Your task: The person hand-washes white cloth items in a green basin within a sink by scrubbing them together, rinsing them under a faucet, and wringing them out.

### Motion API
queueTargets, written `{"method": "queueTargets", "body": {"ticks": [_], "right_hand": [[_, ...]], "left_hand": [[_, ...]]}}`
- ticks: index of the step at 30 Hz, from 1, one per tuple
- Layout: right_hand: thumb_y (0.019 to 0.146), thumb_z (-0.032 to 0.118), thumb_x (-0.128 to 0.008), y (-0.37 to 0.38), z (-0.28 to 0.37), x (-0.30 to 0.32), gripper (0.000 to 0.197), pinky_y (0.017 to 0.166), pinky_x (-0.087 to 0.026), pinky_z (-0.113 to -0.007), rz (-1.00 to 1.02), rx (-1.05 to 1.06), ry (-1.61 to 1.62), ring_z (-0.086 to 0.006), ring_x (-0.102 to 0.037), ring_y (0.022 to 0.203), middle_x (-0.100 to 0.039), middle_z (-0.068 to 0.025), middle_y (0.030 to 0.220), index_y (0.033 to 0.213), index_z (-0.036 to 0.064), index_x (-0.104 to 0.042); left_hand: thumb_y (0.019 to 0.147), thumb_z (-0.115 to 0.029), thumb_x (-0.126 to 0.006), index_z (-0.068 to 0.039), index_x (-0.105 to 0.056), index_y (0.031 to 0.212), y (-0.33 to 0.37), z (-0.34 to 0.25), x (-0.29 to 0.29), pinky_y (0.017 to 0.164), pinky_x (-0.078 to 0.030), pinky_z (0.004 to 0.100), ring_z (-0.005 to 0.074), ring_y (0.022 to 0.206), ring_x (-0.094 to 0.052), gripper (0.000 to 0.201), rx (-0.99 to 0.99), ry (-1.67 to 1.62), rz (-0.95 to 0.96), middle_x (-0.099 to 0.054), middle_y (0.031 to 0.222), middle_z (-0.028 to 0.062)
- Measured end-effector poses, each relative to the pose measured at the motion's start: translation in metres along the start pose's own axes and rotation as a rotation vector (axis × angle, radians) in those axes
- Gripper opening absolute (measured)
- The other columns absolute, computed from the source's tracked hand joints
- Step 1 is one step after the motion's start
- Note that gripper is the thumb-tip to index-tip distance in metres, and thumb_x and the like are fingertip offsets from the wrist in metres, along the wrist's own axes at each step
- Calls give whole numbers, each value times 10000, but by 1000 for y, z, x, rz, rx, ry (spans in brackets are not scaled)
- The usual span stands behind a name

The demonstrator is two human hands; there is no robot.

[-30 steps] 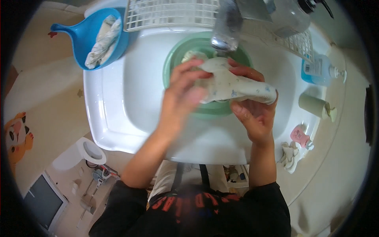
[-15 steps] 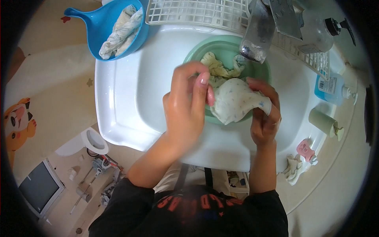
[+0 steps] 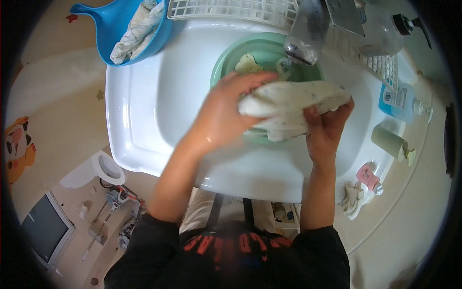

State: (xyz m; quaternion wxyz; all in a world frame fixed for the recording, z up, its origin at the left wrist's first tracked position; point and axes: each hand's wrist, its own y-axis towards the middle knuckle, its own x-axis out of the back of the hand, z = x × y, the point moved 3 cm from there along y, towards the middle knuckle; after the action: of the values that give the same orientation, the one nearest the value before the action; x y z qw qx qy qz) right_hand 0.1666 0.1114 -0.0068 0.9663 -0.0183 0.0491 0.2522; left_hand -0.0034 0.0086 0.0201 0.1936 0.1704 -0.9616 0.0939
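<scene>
Blue bottle (image 3: 399, 101) with a white label, at three o'clock beside the sink. Pale green pump bottle (image 3: 392, 143) just below it. Small pink bottle (image 3: 368, 177) at four o'clock. Dark screen (image 3: 43, 229) with a light frame at eight o'clock.

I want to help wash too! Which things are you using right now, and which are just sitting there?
In use: left hand and right hand gripping the speckled white cloth over the green basin in the white sink.

Just sitting: blue scoop, blue bottle, pale green bottle, pink bottle.
</scene>
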Motion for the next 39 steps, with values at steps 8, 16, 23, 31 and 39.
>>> {"method": "queueTargets", "body": {"ticks": [8, 16, 23, 31, 39], "right_hand": [[894, -34, -587, 32, -7, 23, 365, 822, -469, -261, -74, 162, -285, -150, -571, 963, -574, -95, 1124, 1201, 38, -405], [999, 389, -430, 81, 89, -34, 465, 473, -325, -229, -98, -236, 21, -101, -499, 504, -591, -56, 636, 797, 9, -608], [965, 246, -469, 114, 117, -64, 363, 339, -172, -264, -133, -243, -32, -101, -256, 326, -387, 13, 448, 634, 101, -493], [998, 315, -441, 59, 38, -21, 389, 504, -331, -230, -363, 30, -136, -85, -440, 535, -527, -19, 631, 756, 41, -571], [989, 238, -509, 24, -32, -41, 298, 882, -439, -303, 81, -241, -140, -165, -591, 950, -656, -116, 1001, 1129, -8, -605]], "left_hand": [[901, -379, -646, 16, -609, 1183, 31, 39, -11, 798, -487, 231, 108, 867, -644, 486, 443, -664, 37, -693, 1017, 72], [926, -421, -600, 30, -578, 1218, 36, 42, -30, 792, -500, 262, 146, 892, -641, 538, 551, -765, -12, -682, 1018, 90], [913, -241, -654, 14, -592, 1185, 37, 35, -26, 818, -508, 290, 157, 905, -646, 378, 468, -801, -26, -676, 1047, 84], [835, -199, -741, 20, -585, 1180, 36, 40, -28, 830, -506, 324, 175, 940, -636, 438, 389, -927, -75, -668, 1042, 85], [995, -472, -431, 6, -493, 1285, 38, 45, -26, 932, -501, 369, 242, 1068, -617, 563, 373, -1087, -197, -603, 1208, 153]]}}
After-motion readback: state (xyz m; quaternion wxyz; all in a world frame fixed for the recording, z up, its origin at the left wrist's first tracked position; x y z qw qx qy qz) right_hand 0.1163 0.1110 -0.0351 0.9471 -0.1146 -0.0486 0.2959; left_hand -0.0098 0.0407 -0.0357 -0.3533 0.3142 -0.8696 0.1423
